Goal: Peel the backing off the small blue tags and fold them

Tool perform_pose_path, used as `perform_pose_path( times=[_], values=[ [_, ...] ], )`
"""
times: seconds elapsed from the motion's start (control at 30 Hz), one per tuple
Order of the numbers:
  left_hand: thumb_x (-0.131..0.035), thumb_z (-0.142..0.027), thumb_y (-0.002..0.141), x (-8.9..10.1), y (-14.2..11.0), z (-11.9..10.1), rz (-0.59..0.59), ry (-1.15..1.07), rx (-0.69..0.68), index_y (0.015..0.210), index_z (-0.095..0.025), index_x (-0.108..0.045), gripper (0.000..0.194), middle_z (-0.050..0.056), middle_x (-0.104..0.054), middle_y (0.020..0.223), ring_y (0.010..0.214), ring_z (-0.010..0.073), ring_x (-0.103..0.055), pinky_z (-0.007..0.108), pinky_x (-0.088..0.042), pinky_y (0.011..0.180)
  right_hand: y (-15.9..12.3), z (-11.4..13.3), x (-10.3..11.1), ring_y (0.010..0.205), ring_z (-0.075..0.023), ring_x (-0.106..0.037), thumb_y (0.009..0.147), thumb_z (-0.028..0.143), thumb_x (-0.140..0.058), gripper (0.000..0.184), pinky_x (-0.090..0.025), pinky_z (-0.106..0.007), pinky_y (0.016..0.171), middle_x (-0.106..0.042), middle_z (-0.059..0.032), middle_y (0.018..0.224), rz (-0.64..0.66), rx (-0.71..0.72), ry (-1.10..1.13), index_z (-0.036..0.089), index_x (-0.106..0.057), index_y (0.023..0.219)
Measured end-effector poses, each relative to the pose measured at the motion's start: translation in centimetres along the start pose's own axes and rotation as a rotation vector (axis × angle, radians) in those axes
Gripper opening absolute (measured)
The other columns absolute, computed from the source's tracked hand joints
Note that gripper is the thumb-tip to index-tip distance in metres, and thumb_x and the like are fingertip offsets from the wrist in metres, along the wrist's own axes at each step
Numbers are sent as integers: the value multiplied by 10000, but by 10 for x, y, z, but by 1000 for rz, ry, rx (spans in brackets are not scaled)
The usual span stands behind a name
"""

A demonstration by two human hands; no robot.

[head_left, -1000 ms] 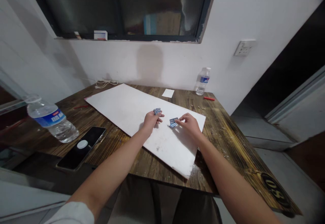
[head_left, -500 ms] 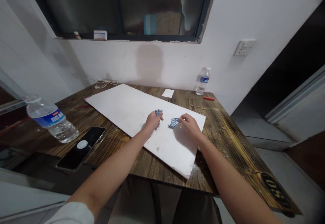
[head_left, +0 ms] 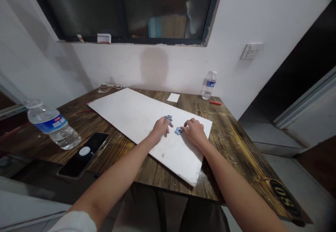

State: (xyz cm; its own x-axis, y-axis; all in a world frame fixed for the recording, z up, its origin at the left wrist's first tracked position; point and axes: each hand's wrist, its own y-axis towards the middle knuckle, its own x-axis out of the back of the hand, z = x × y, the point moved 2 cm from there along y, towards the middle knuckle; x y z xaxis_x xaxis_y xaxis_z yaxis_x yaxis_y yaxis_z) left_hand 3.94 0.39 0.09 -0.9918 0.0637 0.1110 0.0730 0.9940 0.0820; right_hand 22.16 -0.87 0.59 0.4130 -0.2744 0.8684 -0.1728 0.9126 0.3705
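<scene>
My left hand (head_left: 159,128) is closed on several small blue-and-white cards (head_left: 169,117), held fanned just above the white board (head_left: 126,109). What is printed on them is too small to read. To the right, a small pile of similar blue-and-white cards (head_left: 178,131) lies on the board. The curled fingers of my right hand (head_left: 194,131) meet the right edge of that pile, with thumb and forefinger pinched on a card there. Part of this card is hidden by the fingertips.
A water bottle (head_left: 54,125) and a phone (head_left: 84,155) with a white round cap (head_left: 84,151) on it are at the left. Behind the board lie a white paper (head_left: 173,97), a second bottle (head_left: 209,85), a red pen-like stick (head_left: 215,103) and a coiled cable (head_left: 109,87).
My right hand has lowered its card onto the small pile. My left hand has shifted slightly right, its cards closer to the pile.
</scene>
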Motion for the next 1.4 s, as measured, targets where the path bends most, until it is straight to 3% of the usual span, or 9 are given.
perform_pose_path(
  times=[0.13,0.27,0.4,0.53,0.77,0.97,1.17,1.4],
  values=[
    [-503,-345,856,-3,-6,-5,71,30,-71,949,-150,-565,224,53,-673,859,476,77,-538,193,-418,389,3,-3,3,931,-239,-527,865,376,-579,177,-376,-359,772,-591,-69,960,-148,7,229,211,-627,907],
    [-577,-362,823,-5,-12,-12,161,128,-132,870,-152,-618,219,47,-691,821,540,95,-578,210,-462,488,5,3,6,806,-195,-533,842,393,-603,184,-422,-317,698,-593,-53,888,-182,167,489,215,-619,889],
    [-620,-415,802,-5,-14,-14,202,282,-177,780,-150,-635,266,18,-643,635,533,114,-588,220,-456,522,4,8,8,751,-185,-525,828,390,-612,189,-425,-312,677,-593,-43,812,-167,219,533,215,-609,754],
    [-610,-397,814,-7,-13,-12,229,186,-153,797,-145,-622,253,36,-658,687,520,107,-582,223,-468,502,3,9,9,736,-179,-531,843,385,-578,214,-420,-307,693,-600,-38,785,-156,155,544,211,-602,721],
    [-615,-367,802,-6,-9,-10,132,-11,-67,871,-133,-611,244,74,-692,825,493,89,-570,204,-466,414,7,1,9,713,-180,-521,852,379,-510,242,-390,-293,662,-604,-46,766,-207,-3,522,200,-606,720],
    [-636,-365,790,3,-2,-9,-34,-21,-26,875,-123,-598,259,96,-708,858,467,84,-564,172,-406,346,6,-5,5,760,-185,-536,820,319,-485,221,-366,-288,689,-607,-34,762,-92,-114,453,197,-605,680],
    [-642,-363,784,7,0,-7,-76,-22,-9,878,-123,-592,262,109,-718,877,470,94,-578,179,-407,339,2,0,3,780,-178,-537,797,239,-499,200,-327,-289,698,-643,-45,808,61,-115,210,184,-655,686],
    [-646,-350,780,6,-3,-11,-75,-13,1,865,-128,-583,246,103,-724,859,465,90,-575,177,-415,348,-1,9,9,795,-205,-535,804,245,-517,212,-289,-314,677,-651,-74,827,110,-57,-9,188,-676,676]
  ],
)
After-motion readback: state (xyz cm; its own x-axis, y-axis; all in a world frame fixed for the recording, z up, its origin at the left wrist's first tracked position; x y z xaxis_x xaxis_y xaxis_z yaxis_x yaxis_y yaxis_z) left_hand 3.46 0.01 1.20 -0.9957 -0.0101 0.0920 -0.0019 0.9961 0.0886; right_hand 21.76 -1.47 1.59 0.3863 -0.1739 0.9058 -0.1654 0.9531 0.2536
